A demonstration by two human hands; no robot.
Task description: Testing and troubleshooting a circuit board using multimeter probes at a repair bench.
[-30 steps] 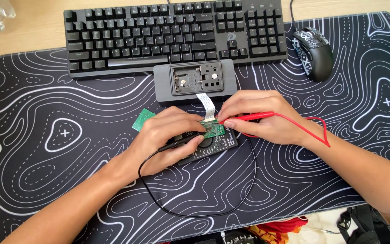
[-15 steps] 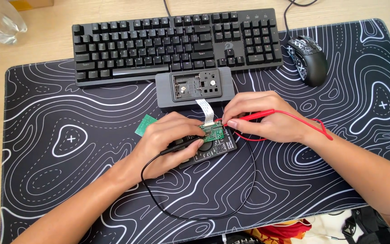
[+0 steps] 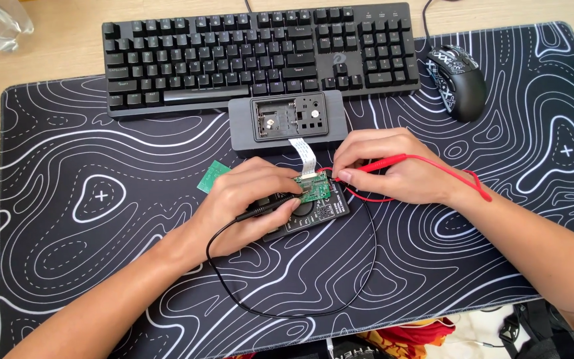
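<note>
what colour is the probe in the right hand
Red, with a red lead; the probe in the right hand shows in the head view.

Bare patterned black desk mat (image 3: 88,219) lies open left of the hands; a grey opened device case (image 3: 287,123) and black mechanical keyboard (image 3: 260,50) block the far side; a black looping wire (image 3: 287,309) crosses the near side.

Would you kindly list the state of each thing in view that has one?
Left hand: holds black probe on small green board.
Right hand: holds red probe at the board.
Grey case: open, insides exposed.
White ribbon cable: runs from case towards board.
Multimeter: flat under board.
Keyboard, mouse: untouched.
</note>
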